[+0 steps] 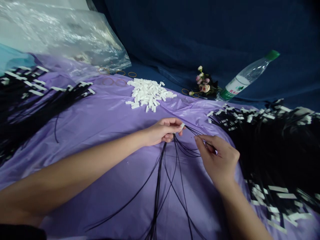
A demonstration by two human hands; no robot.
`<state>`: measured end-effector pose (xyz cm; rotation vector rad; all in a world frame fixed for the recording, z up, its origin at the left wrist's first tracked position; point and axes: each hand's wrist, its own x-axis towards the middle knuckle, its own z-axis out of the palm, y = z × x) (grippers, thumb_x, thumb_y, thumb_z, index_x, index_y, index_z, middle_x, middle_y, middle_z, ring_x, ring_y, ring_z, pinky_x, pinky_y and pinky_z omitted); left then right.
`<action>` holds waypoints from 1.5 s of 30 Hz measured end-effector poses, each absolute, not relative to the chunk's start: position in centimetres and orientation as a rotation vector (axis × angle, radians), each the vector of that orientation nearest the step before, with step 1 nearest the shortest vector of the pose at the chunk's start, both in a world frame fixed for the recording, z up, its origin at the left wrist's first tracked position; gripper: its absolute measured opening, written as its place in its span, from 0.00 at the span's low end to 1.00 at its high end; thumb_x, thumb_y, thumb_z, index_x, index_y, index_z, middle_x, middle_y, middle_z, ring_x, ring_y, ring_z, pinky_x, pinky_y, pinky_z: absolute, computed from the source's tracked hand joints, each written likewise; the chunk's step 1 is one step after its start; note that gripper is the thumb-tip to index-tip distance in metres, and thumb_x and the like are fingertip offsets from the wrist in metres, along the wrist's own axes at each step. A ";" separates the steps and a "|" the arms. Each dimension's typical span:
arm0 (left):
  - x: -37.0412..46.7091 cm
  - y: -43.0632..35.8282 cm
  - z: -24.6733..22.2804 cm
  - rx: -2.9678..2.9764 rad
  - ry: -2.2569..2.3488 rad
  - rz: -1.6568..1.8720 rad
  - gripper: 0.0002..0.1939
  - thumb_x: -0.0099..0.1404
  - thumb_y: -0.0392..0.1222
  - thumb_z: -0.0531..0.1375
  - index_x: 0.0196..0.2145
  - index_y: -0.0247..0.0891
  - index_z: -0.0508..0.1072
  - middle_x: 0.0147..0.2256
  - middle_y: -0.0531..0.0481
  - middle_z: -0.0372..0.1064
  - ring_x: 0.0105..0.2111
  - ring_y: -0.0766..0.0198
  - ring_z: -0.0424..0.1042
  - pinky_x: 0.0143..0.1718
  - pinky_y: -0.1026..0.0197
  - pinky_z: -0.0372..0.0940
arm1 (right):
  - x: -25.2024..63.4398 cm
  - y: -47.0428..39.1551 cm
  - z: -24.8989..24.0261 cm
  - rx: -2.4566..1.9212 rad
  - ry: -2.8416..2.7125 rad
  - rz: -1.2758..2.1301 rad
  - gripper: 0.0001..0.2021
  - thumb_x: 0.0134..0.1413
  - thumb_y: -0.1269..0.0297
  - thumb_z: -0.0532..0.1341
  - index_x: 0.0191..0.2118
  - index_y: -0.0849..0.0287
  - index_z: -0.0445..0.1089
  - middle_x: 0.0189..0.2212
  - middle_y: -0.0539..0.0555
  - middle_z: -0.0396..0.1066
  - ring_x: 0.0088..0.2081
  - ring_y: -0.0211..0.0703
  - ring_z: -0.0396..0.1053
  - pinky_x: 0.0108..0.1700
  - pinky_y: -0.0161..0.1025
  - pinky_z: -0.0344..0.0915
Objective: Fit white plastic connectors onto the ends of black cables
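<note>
Near the middle of the view, my left hand (pixel 163 131) pinches a small white piece (pixel 182 126) between thumb and finger. Thin black cords (pixel 158 180) hang from below that hand and spread over the purple sheet (pixel 110 166). To its right, my right hand (pixel 220 156) is closed, thumb against finger, on several black cords that run across from the left hand. A pile of small white pieces (pixel 147 93) lies on the sheet beyond both hands.
Black cord bundles with white ends lie at the left (pixel 42 116) and right (pixel 272 146). Behind are a tilted green-capped bottle (pixel 242 80), small flowers (pixel 205 88), rubber bands (pixel 120 73) and clear plastic (pixel 75 36) against dark blue cloth (pixel 175 30).
</note>
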<state>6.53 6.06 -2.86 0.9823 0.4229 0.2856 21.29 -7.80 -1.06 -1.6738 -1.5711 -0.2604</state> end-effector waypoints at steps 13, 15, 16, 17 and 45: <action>6.3 6.3 -2.7 1.008 0.387 0.191 0.05 0.59 0.37 0.62 0.34 0.35 0.70 0.26 0.53 0.68 0.15 0.79 0.47 0.18 0.69 0.41 | 21.3 -7.4 -2.5 -1.620 -1.726 -0.473 0.06 0.54 0.70 0.63 0.38 0.56 0.75 0.26 0.51 0.74 0.25 0.37 0.70 0.31 0.35 0.64; 6.3 6.4 -2.7 1.009 0.376 0.184 0.05 0.59 0.36 0.62 0.34 0.35 0.70 0.26 0.53 0.68 0.15 0.79 0.47 0.17 0.69 0.41 | 21.2 -7.3 -2.4 -1.613 -1.737 -0.480 0.06 0.55 0.70 0.63 0.38 0.57 0.75 0.26 0.51 0.74 0.26 0.37 0.70 0.31 0.35 0.64; 6.3 6.4 -2.7 1.014 0.367 0.178 0.05 0.59 0.36 0.62 0.34 0.35 0.70 0.26 0.52 0.68 0.15 0.79 0.47 0.17 0.69 0.42 | 21.2 -7.3 -2.4 -1.609 -1.742 -0.485 0.05 0.55 0.70 0.63 0.38 0.57 0.75 0.26 0.51 0.74 0.26 0.37 0.70 0.31 0.35 0.64; 6.2 6.4 -2.7 1.019 0.359 0.172 0.04 0.59 0.37 0.62 0.33 0.35 0.70 0.26 0.52 0.69 0.15 0.79 0.47 0.17 0.70 0.42 | 21.2 -7.3 -2.5 -1.604 -1.746 -0.493 0.05 0.55 0.70 0.63 0.38 0.57 0.74 0.26 0.51 0.74 0.26 0.37 0.70 0.31 0.35 0.64; 6.2 7.1 -2.8 0.727 0.412 0.412 0.02 0.58 0.34 0.61 0.31 0.34 0.71 0.27 0.53 0.66 0.14 0.81 0.46 0.14 0.72 0.41 | 18.0 -8.1 -2.1 -1.531 -1.793 0.456 0.07 0.59 0.67 0.58 0.40 0.60 0.71 0.28 0.51 0.72 0.26 0.35 0.68 0.30 0.32 0.66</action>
